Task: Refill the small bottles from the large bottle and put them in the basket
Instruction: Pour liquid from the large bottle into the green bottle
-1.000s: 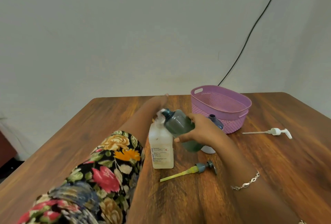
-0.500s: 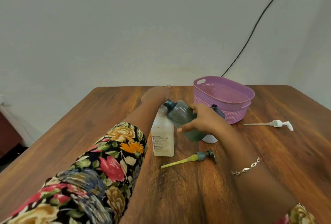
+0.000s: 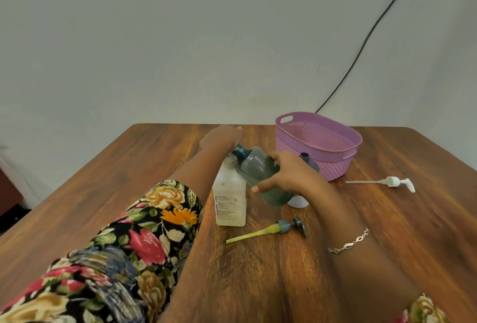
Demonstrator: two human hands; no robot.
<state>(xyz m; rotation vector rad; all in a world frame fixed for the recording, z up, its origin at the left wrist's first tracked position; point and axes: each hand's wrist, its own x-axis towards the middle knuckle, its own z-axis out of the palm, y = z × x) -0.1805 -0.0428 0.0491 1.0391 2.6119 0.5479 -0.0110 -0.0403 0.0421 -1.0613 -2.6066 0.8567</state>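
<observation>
The right grip [image 3: 286, 175] is clasping a translucent grey-green plastic bottle [image 3: 254, 165], tilting its open neck against the top of a pale square labelled bottle [image 3: 229, 201] just left. The left grip [image 3: 220, 138] is sitting behind that top; whether it is holding anything cannot be told. A purple plastic basket [image 3: 333, 170] is standing just beyond the right grip.

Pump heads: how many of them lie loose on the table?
2. The grey pump head with a yellow tube lies near the clear bottle; the white pump head lies right of the purple basket. The right forearm could hide another.
</observation>
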